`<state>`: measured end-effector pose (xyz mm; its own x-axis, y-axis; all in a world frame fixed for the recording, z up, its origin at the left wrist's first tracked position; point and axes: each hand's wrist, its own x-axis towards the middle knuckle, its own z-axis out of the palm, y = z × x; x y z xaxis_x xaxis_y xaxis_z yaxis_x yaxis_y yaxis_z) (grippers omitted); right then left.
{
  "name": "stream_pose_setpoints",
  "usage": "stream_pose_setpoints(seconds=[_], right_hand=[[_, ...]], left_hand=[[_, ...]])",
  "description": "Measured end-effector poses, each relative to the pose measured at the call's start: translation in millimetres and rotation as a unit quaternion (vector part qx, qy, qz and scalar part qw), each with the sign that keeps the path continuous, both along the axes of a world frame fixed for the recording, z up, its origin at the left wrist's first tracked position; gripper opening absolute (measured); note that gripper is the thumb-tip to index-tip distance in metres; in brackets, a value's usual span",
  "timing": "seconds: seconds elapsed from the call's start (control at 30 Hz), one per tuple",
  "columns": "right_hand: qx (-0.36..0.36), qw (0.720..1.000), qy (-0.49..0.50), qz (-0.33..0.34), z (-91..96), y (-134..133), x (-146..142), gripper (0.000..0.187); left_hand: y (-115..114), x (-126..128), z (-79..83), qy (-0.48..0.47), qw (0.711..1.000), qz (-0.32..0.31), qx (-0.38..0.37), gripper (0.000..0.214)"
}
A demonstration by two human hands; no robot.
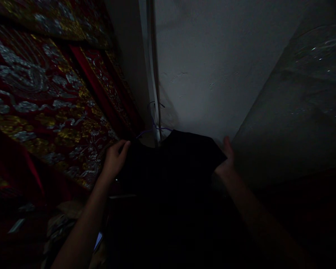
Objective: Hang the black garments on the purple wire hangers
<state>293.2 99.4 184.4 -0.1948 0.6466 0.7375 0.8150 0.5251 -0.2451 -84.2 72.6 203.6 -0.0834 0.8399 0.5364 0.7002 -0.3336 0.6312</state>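
Note:
A black short-sleeved shirt [170, 164] hangs on a thin purple wire hanger [154, 125], whose hook sits on a white vertical strip [152, 74] in the wall corner. My left hand [114, 158] is closed on the shirt's left shoulder, fingers curled over the fabric edge. My right hand [226, 160] grips the right sleeve, thumb up above the cloth and the other fingers hidden behind it. The lower part of the shirt is lost in darkness.
A red cloth with gold and silver embroidery [44, 97] hangs along the left. A plain pale wall [212, 63] is behind. A grey plastic-covered bulk [299, 112] fills the right side. Crumpled items [58, 224] lie low at the left.

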Motion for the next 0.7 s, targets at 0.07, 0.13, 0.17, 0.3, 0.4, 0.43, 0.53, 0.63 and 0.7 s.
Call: stream_pose_setpoints(seconds=[0.07,0.13,0.17,0.3,0.4,0.43,0.53,0.63,0.7], right_hand=[[-0.063,0.984,0.164,0.037,14.0,-3.5,7.2,0.087],[-0.146,0.941,0.295,0.078,33.5,-9.9,7.3,0.093],[-0.182,0.923,0.325,0.097,43.1,-14.4,4.1,0.092],[-0.331,0.845,0.308,0.287,60.3,-38.0,-20.1,0.085],[-0.409,0.764,0.203,0.455,42.7,-48.2,-37.3,0.08],[-0.414,0.766,0.181,0.457,31.9,-47.8,-42.3,0.073],[-0.349,0.854,0.197,0.33,-7.7,-35.1,-56.2,0.048],[-0.249,0.909,0.221,0.252,-42.6,-17.0,-64.0,0.058],[-0.243,0.904,0.241,0.254,-56.4,-10.0,-61.7,0.056]], left_hand=[[0.2,6.0,4.0,-0.012,1.0,0.005,0.008,0.038],[3.5,13.2,8.9,-0.017,1.0,0.006,0.017,0.038],[6.1,15.9,10.5,-0.015,1.0,0.011,0.019,0.036],[16.2,18.0,4.2,-0.04,0.998,0.032,0.026,0.031],[12.9,20.7,-11.9,-0.12,0.992,0.001,0.039,0.031],[8.8,24.4,-17.0,-0.147,0.988,-0.022,0.038,0.032],[-10.1,45.8,-23.0,-0.189,0.971,-0.148,0.013,0.033],[-30.0,74.7,-13.0,-0.216,0.929,-0.299,-0.036,0.03],[-39.2,90.1,-2.4,-0.244,0.894,-0.369,-0.077,0.027]])
